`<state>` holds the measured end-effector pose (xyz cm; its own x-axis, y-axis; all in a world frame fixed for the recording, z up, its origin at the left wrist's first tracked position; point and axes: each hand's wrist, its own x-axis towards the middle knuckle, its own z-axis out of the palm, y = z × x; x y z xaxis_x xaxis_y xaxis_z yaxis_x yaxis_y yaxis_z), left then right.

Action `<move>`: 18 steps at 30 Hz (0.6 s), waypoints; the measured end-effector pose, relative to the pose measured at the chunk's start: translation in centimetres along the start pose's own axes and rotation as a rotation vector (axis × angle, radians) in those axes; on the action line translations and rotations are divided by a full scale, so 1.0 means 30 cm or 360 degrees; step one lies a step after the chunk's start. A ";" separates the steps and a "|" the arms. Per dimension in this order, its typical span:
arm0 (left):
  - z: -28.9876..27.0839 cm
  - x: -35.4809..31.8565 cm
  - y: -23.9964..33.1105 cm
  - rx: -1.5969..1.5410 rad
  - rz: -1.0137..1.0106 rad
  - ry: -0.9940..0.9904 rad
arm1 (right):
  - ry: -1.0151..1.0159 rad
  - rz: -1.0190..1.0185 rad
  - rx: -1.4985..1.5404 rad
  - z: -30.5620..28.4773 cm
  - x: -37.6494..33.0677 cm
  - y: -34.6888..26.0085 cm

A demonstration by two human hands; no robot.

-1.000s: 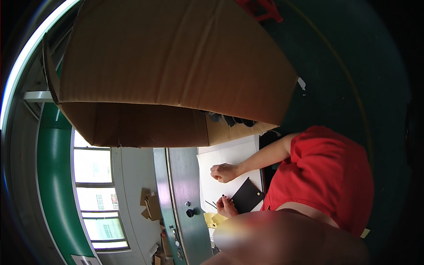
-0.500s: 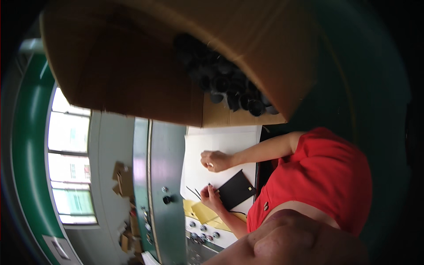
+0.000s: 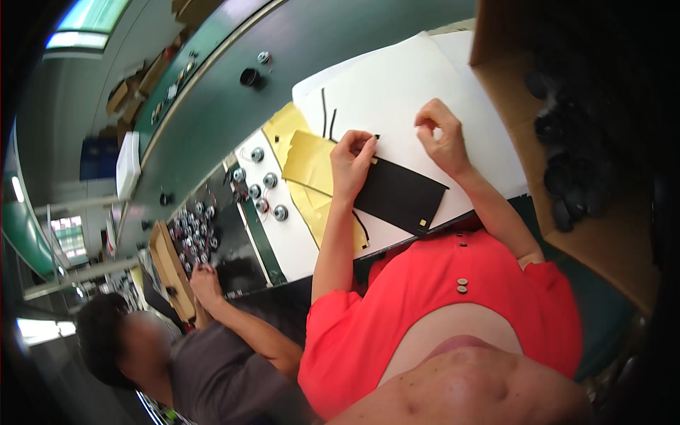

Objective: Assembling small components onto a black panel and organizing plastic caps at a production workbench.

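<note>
Since half a second ago: cardboard box point(image 3: 602, 234) no longer overhead, now standing at far right; bench swung into full view.

Far left: co-worker's hand point(image 3: 204, 280) at a tray of small round parts point(image 3: 185, 234), separate from this station. Loose round metal parts point(image 3: 262, 191) on the bench beside yellow paper point(image 3: 304, 159), apparently set aside within reach.

Left hand point(image 3: 352, 159): fingers pinched shut on the upper corner of the black sheet point(image 3: 400, 195), seemingly pinning it. Black sheet flat on the white sheet point(image 3: 397, 92), near the bench edge.

Right hand point(image 3: 443, 138): fingertips drawn together just above the white sheet; contents, if any, too small to tell.

Box holds dark round parts point(image 3: 567, 142), kept close.
</note>
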<state>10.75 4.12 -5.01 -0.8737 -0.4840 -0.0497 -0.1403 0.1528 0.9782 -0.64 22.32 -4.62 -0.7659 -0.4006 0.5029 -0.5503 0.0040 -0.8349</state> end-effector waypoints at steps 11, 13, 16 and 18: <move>-0.001 -0.006 -0.031 -0.0104 0.0041 0.0045 | -0.0046 0.0066 -0.0089 0.021 -0.006 0.004; -0.002 -0.009 -0.029 -0.0081 0.0053 0.0046 | 0.0006 0.0148 -0.0087 0.030 -0.005 -0.009; -0.006 -0.008 -0.019 -0.0109 0.0031 0.0037 | -0.0007 0.0129 -0.0078 0.030 -0.004 0.006; -0.008 -0.013 0.001 -0.0165 -0.0003 0.0046 | -0.0051 0.0148 -0.0060 0.025 -0.009 0.015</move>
<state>11.20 4.09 -4.93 -0.8594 -0.5092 -0.0471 -0.0917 0.0629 0.9938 -0.42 21.75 -5.29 -0.8036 -0.4258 0.4159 -0.4899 0.0764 -0.8684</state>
